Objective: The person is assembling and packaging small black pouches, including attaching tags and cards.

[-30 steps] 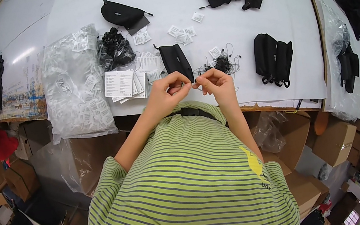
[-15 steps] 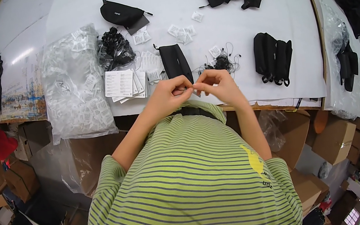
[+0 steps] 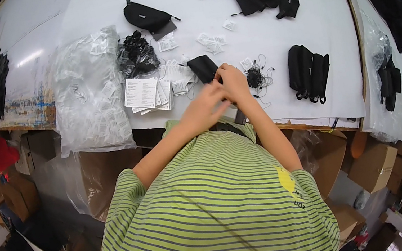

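Right hand, fingers gripping black pouch, left hand blurred, fingers parted

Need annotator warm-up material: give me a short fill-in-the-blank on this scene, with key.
1. The pouch at the right hand is coloured ____.
2. The big clear plastic bag lies to the ____ of the stack of white cards.
3. The person's shirt is patterned with green and dark ____.
4. The cord tangle lies to the ____ of the right hand.

Missing words: black; left; stripes; right.
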A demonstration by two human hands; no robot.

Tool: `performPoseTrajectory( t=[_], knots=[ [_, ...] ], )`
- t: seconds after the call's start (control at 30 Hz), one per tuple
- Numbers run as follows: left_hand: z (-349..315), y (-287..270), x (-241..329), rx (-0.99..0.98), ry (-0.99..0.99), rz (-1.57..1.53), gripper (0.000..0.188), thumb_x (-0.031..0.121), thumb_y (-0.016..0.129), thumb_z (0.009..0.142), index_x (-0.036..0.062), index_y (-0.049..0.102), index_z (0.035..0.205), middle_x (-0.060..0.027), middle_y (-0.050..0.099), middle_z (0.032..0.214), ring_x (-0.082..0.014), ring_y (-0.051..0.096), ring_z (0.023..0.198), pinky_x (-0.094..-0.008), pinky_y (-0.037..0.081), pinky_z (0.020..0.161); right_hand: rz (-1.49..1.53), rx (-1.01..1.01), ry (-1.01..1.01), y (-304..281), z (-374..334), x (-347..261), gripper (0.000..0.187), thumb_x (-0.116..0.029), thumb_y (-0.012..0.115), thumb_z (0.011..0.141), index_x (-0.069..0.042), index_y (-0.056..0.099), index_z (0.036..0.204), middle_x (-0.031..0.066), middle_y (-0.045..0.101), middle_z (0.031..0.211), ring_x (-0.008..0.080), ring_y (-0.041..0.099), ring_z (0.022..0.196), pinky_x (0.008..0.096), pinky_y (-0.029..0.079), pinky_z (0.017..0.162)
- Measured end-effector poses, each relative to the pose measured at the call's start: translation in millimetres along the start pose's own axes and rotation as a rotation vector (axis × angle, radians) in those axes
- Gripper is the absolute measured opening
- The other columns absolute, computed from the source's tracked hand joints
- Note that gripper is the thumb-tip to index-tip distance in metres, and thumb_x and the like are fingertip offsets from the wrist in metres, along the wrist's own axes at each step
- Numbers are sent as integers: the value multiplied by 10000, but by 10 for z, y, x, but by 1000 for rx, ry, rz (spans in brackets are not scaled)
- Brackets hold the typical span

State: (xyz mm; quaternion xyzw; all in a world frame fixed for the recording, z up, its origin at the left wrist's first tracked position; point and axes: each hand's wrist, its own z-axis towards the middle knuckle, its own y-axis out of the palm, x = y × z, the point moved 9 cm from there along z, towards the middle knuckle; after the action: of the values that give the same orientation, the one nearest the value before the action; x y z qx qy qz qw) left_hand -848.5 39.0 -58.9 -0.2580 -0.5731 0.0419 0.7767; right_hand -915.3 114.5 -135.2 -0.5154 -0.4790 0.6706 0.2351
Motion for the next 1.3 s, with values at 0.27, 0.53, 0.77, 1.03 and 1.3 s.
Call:
performPoseTrajectory(
  t=[0.27, 0.53, 0.77, 1.03, 1.3],
  knots=[
    [5, -367, 43, 19, 149, 507, 263, 37, 667, 685, 108, 613, 932, -32, 550, 1068, -252, 467, 1066, -376, 379, 872, 501, -101, 44, -897, -347, -332, 120, -120, 611, 814, -20, 579, 872, 104, 624, 690, 212, 605, 572, 278, 477, 565],
    [-25, -375, 286, -45, 347, 366, 278, 60, 700, 621, 111, 636, 887, 0, 608, 911, -212, 539, 897, -344, 410, 831, 529, -81, 87, -1151, -535, -470, 117, -99, 605, 818, -1, 575, 875, 85, 632, 718, 158, 611, 625, 255, 470, 592],
    [-115, -336, 475, -117, 430, 367, 290, 60, 697, 572, 103, 661, 857, 4, 609, 836, -183, 561, 795, -318, 441, 714, 623, -150, 90, -1046, -658, -518, 90, -79, 600, 811, -2, 567, 844, 69, 596, 689, 142, 593, 600, 240, 453, 567],
    [-156, -295, 273, -427, 32, 165, 233, 115, 702, 683, 50, 616, 889, -60, 618, 831, -236, 577, 744, -328, 451, 664, 1184, -189, 178, -826, -779, -218, 134, -117, 518, 891, -27, 602, 945, 8, 609, 844, 96, 547, 849, 268, 429, 764],
    [-356, -126, -121, -779, -270, -136, 299, 232, 619, 830, -3, 520, 987, -84, 476, 961, -228, 486, 837, -302, 409, 735, 601, -438, 246, -538, -1371, -11, 316, -243, 630, 818, 10, 584, 1002, 166, 607, 886, 271, 568, 816, 283, 453, 754]
  ],
)
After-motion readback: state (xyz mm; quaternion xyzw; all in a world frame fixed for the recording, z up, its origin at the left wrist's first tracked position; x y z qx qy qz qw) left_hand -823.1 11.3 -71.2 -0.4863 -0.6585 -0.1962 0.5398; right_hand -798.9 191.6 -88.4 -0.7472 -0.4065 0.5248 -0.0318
